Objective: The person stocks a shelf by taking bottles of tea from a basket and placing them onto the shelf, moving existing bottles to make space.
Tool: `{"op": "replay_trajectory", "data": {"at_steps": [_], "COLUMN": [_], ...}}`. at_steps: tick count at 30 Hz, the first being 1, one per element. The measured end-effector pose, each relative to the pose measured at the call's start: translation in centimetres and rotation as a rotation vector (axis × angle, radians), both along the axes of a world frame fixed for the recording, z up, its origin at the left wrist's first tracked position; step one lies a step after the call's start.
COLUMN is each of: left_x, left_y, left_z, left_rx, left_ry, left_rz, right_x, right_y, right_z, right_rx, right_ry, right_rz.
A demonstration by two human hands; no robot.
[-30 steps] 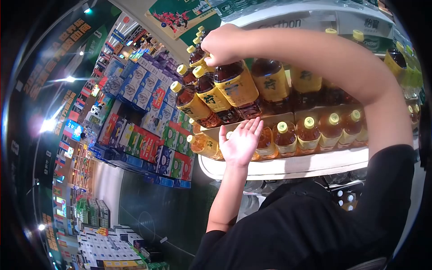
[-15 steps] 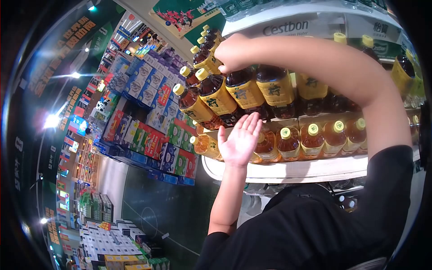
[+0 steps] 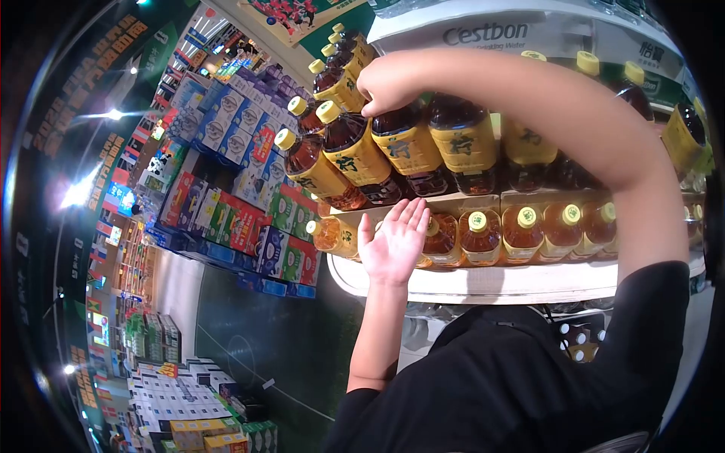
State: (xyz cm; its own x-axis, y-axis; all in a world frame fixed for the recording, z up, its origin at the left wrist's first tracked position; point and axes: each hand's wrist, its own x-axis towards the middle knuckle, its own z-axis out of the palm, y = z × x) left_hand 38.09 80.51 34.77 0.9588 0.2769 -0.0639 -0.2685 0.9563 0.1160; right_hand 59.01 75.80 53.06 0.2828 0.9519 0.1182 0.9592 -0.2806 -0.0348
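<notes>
My left hand (image 3: 394, 245), palm up with fingers stretched out and thumb apart, holds nothing. It hovers before the lower row of amber drink bottles, its fingertips overlapping a bottle (image 3: 442, 240) in view. My right hand (image 3: 389, 84) is closed at the upper row, fingers curled down over the top of a dark tea bottle (image 3: 408, 151) with a yellow label. That bottle's cap is hidden, so what the fingers hold cannot be made out. Left of it stands a similar bottle (image 3: 359, 155) with its yellow cap showing; another bottle (image 3: 462, 143) stands to the right.
The white shelf edge (image 3: 483, 283) curves in front of the lower row. Behind the bottles is a Cestbon water carton (image 3: 483, 38). Stacked drink cartons (image 3: 234, 219) stand to the left on the dark green floor (image 3: 249, 325). Banners hang at far left.
The view has shifted slightly, so the bottles at the left sit further left in it. Both hands keep nearly the same pose, the left palm up and the right closed over the bottle top.
</notes>
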Motion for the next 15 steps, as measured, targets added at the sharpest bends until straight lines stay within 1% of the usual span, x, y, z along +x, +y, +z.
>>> {"op": "replay_trajectory", "data": {"at_steps": [2, 15], "left_x": [0.15, 0.09], "left_y": [0.08, -0.39], "left_z": [-0.41, -0.55], "left_rx": [0.000, -0.001], "left_ry": [-0.017, -0.019], "left_rz": [-0.013, -0.089], "right_x": [0.67, 0.66], "right_y": [0.64, -0.05], "right_z": [-0.30, -0.23], "right_rx": [-0.013, 0.043], "right_ry": [0.050, 0.066], "right_rz": [-0.014, 0.017]}}
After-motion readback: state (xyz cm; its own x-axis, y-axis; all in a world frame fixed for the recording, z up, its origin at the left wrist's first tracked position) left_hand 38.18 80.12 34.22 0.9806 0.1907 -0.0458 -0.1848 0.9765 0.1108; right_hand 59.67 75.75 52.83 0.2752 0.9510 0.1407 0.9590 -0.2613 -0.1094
